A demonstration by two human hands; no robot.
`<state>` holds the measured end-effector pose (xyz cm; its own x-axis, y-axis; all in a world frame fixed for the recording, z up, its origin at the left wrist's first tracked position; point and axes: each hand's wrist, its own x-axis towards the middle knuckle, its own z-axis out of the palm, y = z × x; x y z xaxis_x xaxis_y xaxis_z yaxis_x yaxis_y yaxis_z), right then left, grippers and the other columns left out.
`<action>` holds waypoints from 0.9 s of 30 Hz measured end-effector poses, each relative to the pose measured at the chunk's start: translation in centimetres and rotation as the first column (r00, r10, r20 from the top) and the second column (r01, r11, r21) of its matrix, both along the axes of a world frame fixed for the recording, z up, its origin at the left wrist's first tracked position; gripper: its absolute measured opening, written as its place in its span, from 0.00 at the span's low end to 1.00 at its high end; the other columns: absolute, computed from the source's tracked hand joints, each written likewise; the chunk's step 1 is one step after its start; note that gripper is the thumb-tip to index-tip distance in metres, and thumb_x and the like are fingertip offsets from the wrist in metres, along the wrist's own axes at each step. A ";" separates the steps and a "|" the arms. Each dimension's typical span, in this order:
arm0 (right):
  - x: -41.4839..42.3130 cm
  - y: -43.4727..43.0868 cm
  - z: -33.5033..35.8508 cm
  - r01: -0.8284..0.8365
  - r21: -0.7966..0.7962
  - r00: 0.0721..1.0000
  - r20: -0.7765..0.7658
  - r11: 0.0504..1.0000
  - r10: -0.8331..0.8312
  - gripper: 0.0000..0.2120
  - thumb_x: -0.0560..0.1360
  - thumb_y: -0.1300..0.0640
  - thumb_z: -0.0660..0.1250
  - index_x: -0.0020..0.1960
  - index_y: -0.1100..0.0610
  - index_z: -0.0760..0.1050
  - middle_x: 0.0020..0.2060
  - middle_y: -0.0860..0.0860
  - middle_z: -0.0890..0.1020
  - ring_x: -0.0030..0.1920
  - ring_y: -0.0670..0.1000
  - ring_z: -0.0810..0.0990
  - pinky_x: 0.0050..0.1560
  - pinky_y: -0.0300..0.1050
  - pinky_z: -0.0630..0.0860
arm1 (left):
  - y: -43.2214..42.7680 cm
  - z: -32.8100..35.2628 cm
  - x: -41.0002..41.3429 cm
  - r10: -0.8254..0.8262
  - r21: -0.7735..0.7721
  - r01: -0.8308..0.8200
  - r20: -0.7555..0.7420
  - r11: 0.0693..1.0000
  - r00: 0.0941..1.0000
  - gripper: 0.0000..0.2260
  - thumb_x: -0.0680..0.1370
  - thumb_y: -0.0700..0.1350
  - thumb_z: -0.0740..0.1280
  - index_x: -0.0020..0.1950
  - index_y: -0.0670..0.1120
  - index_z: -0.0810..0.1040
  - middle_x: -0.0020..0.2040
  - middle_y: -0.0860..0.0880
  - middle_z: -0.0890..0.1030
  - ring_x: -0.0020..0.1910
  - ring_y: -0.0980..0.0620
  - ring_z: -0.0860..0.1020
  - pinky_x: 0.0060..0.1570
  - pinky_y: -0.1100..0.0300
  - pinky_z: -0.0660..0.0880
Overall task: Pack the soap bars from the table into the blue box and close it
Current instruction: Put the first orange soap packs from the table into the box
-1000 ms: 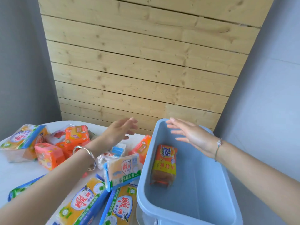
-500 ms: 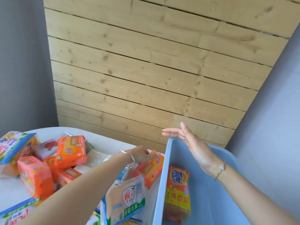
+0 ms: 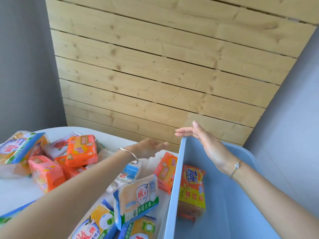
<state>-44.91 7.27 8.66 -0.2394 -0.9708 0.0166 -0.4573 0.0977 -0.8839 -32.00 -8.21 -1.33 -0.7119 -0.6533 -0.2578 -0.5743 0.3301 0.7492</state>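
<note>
Left grip: spread and empty, blurred, hovering above the bench close to the orange bar lying just beside the blue box. Right grip: fingers straight, empty, over the far corner of the box rim; contact with the rim not determinable.

Location of work items: one Tide bar inside the box, against the left wall; other soap bars heaped on the bench left of the box. No lid in view.

Handling, as judged: expect compact, fairly heavy, rigid blocks under thin glossy film. Treat the film as slippery. Avoid pinching the loose crimped ends, likely to slide or tear. Take hold across the two long side faces, thumb opposite fingers, at mid-length. Lift clear of neighbouring packs before moving, to avoid disturbing the heap. Lower flat onto the box floor rather than dropping.
</note>
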 end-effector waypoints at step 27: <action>19.2 -1.6 0.2 -0.400 0.302 0.888 -0.106 0.865 0.448 0.26 0.80 0.42 0.46 0.64 0.55 0.74 0.65 0.51 0.74 0.59 0.46 0.73 0.51 0.32 0.71 | 7.1 3.8 29.8 0.523 -0.406 -0.573 -0.239 0.712 0.818 0.20 0.72 0.57 0.68 0.61 0.49 0.74 0.55 0.48 0.76 0.50 0.46 0.76 0.41 0.58 0.71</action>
